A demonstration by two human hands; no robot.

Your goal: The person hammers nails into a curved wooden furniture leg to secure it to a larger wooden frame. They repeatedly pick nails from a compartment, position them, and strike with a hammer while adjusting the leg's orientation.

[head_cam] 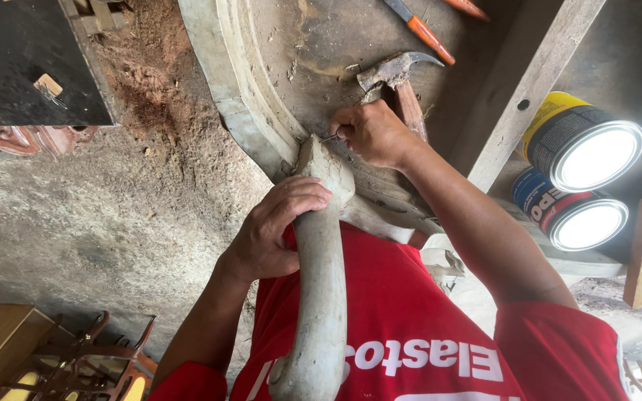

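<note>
— How are the hands set?

— The left hand [276, 226], at the frame's centre, is wrapped around a curved wooden leg [321, 275], so that its top is kept pressed against the oval frame [239, 96]. The right hand [373, 134], just above, is pinched shut on a thin nail [330, 138] at the joint.

— And around them?

— A hammer [395, 82] is laid on the desk [313, 37] beside the right hand, within reach. Two cans [581, 178] are seen at the right edge.
</note>
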